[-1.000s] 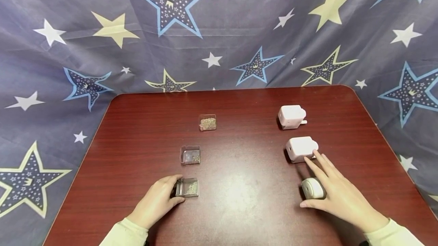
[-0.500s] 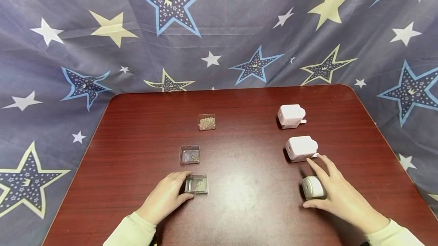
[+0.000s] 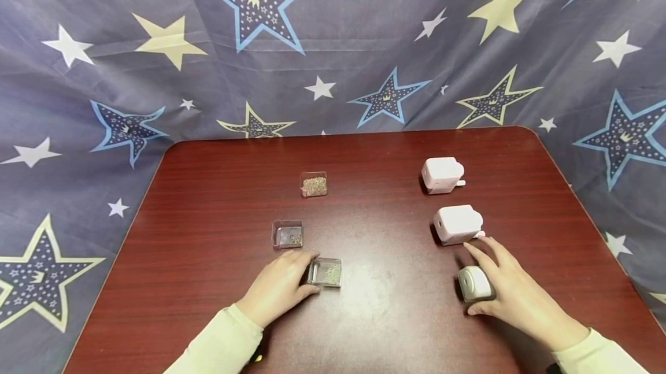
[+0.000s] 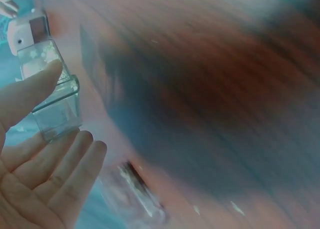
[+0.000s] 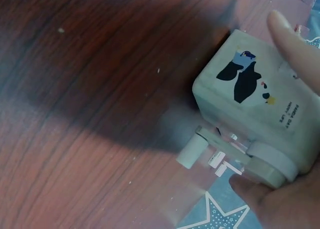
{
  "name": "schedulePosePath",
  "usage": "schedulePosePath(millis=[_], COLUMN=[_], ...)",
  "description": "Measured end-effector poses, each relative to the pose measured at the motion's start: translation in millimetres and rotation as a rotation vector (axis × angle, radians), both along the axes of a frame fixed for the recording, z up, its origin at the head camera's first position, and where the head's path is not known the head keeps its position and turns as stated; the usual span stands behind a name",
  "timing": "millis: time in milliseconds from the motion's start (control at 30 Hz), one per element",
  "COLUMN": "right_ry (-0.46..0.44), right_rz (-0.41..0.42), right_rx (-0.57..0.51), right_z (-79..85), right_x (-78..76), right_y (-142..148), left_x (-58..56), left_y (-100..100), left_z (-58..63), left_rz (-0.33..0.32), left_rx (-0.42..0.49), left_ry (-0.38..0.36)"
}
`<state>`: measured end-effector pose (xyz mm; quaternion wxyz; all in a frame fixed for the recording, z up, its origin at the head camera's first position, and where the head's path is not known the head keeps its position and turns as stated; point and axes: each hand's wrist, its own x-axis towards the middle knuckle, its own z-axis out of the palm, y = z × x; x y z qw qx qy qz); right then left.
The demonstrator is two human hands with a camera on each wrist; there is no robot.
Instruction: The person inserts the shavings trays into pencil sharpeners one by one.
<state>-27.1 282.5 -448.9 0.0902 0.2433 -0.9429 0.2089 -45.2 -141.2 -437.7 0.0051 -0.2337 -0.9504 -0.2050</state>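
Observation:
In the head view my left hand (image 3: pixel 278 287) pinches a clear pencil-sharpener drawer (image 3: pixel 337 259) between thumb and fingers. Greenish shavings (image 3: pixel 333 273) lie at its right end. The left wrist view shows the thumb across one side of this drawer (image 4: pixel 57 116), the fingertips at the other. At the right, my right hand (image 3: pixel 525 299) holds a pale green crank pencil sharpener (image 3: pixel 474 283) from its right side, thumb at the near side. In the right wrist view the sharpener (image 5: pixel 280 106) bears a panda print, and its crank handle (image 5: pixel 192 151) sticks out below.
Two pinkish-white crank sharpeners stand behind the right hand, one nearer (image 3: pixel 458 225) and one farther (image 3: pixel 442 176). Behind the left hand lie a clear drawer with few shavings (image 3: pixel 282 236) and a fuller drawer (image 3: pixel 302 184). A star-patterned cloth (image 3: pixel 348 50) hangs beyond the red-brown table (image 3: pixel 385 200).
My left hand has carried the clear drawer rightward and slightly away from me. The right thumb and fingers have drawn in closer around the green sharpener, which stays in place.

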Motion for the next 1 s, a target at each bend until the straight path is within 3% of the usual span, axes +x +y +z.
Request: schedulePosePath(millis=[467, 767, 1000], right_ry=[0.051, -0.006, -0.037], right_rz=[0.027, 0.004, 0.013], right_rx=[0.025, 0.074, 0.118], right_z=[-1.4, 2.1, 3.9], right_x=[-5.2, -6.3, -8.0], right_y=[-0.4, -0.3, 1.1], left_x=[-8.1, -9.5, -6.5], left_y=[28.2, 42.0, 50.0], left_z=[-2.1, -3.4, -8.3], left_rz=[-0.091, -0.121, -0.149], left_rx=[-0.025, -0.054, -0.081], left_ry=[0.029, 0.035, 0.081])
